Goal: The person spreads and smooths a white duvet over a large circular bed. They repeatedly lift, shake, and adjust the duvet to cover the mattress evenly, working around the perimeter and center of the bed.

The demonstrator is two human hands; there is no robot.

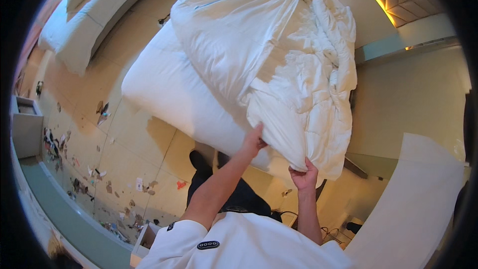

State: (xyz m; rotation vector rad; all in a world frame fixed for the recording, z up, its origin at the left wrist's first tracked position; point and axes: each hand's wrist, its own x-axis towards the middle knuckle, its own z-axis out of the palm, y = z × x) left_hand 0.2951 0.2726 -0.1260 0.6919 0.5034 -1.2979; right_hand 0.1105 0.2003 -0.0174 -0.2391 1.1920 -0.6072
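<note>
A white duvet cover point(234, 35) lies loosely spread over the bed, partly drawn over a thick, crumpled white duvet point(326, 114) on the right side. Below them the bare white mattress point(164, 84) shows along the left and near side. At the bed's near edge my left hand point(255, 140) is closed on the cover's edge, its fingertips partly hidden by the cloth. To the right and a little nearer, my right hand point(304, 174) pinches a corner of the same cover. Between my hands the cloth hangs in folds.
Scraps and small litter point(104, 114) are strewn over the tiled floor at left. Another white-covered piece of furniture point(84, 20) stands far left. An open drawer point(144, 239) sits near my left side, cables point(331, 234) at lower right, and a white panel point(408, 204) at right.
</note>
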